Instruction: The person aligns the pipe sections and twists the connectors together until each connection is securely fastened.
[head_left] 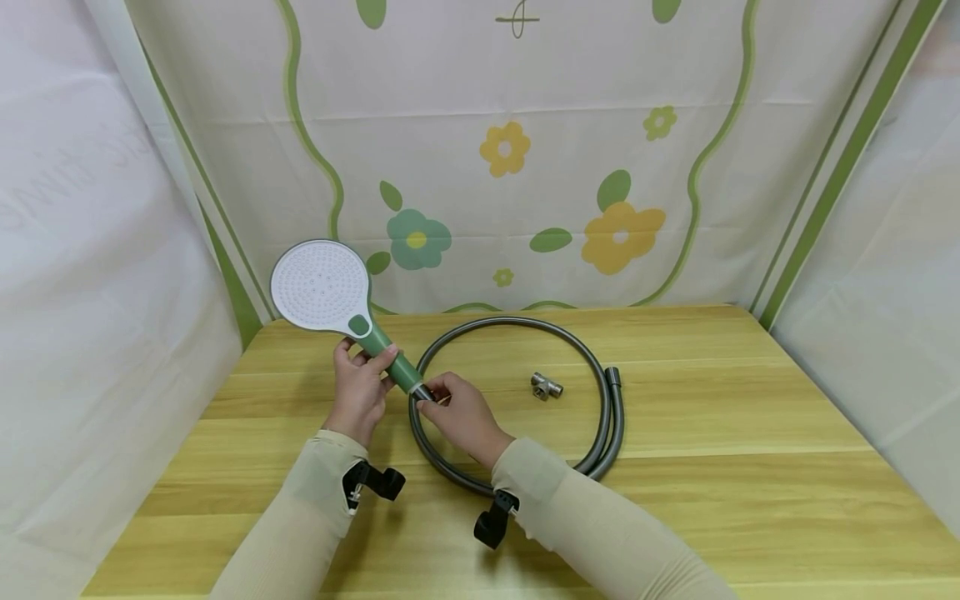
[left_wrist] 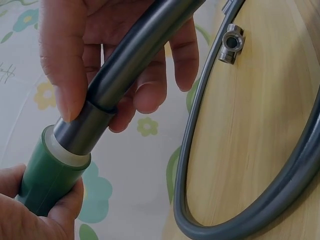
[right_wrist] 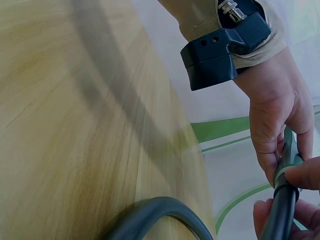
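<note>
My left hand [head_left: 358, 392] grips the green handle of a shower head [head_left: 321, 286], whose round white spray face is tilted up at the left of the head view. At the handle's lower end, my right hand [head_left: 467, 423] pinches the dark grey end nut [left_wrist: 84, 129] of a shower hose [head_left: 517, 320] between thumb and fingers. In the left wrist view the nut sits over the white collar [left_wrist: 75, 157] of the handle, in line with it. The rest of the hose loops across the table, partly behind my right forearm.
A small metal tee valve [head_left: 546, 386] lies inside the hose loop on the wooden table [head_left: 750, 500]. The hose's other end [head_left: 612, 377] points toward the back, right of the loop. Printed cloth walls [head_left: 450, 67] enclose the table at the back and sides.
</note>
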